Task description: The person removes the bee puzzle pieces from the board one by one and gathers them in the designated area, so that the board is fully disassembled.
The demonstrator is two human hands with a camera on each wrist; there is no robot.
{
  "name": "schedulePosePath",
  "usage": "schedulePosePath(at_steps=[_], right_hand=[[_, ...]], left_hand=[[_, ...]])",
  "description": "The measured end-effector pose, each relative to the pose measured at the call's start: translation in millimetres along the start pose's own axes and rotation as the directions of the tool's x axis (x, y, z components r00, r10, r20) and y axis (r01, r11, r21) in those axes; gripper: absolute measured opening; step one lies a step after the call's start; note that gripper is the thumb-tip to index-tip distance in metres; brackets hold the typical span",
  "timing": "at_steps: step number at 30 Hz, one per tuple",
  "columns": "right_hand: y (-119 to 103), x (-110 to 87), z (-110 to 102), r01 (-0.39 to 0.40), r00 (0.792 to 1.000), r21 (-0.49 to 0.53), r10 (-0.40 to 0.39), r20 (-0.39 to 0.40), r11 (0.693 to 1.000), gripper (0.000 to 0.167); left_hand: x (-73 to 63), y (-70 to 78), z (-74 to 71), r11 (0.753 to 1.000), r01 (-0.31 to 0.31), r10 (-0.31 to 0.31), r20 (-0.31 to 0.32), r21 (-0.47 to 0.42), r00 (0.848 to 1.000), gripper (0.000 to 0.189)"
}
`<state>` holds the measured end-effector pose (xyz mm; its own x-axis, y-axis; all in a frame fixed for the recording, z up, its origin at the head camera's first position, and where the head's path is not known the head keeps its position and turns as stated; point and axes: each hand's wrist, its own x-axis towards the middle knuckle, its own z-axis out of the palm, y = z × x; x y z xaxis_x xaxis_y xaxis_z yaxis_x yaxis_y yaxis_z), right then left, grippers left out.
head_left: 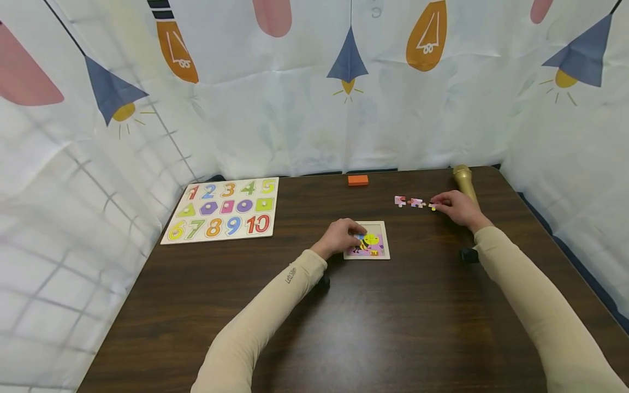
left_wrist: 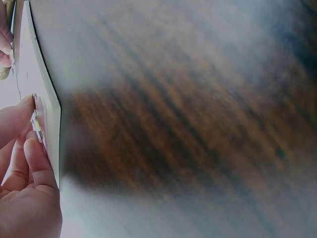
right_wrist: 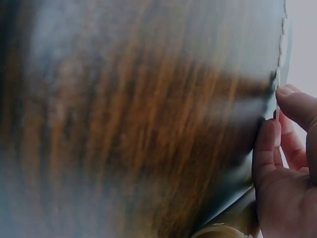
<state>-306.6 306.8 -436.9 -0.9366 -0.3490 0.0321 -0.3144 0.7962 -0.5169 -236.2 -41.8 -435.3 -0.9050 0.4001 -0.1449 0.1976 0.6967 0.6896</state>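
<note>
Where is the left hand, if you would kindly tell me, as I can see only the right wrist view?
Observer: The left hand is at the small framed bee puzzle, its fingertips over the picture's left side.

Operator: Thank you. Could you please tell me what colour the loose puzzle pieces by the right hand are? I see them only edge-on.

Observer: They are mostly pink on top.

Operator: And is there anything at the far left of the table, please?

Observer: Yes, a flat board with the numbers 1 to 10 in two rows and coloured shapes between them.
</note>
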Motion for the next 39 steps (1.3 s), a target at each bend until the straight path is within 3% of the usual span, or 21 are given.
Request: schedulePosePath(at_steps=[13,39], right_hand=[[-1.7,2.0,3.7,0.072,0.997,-0.047,-0.073,-0.028,0.996,0.025],[0.1,2.5,3.4,-0.013,1.000,-0.013,0.013,-0.006,1.000,0.031]], left_hand=[[1.5,-2.2,0.1,1.000,-0.011,0.011,-0.008,0.016,1.000,0.027],[1.2,-0.8,1.8,0.999,-0.027,0.027,-0.006,0.031,1.000,0.027]])
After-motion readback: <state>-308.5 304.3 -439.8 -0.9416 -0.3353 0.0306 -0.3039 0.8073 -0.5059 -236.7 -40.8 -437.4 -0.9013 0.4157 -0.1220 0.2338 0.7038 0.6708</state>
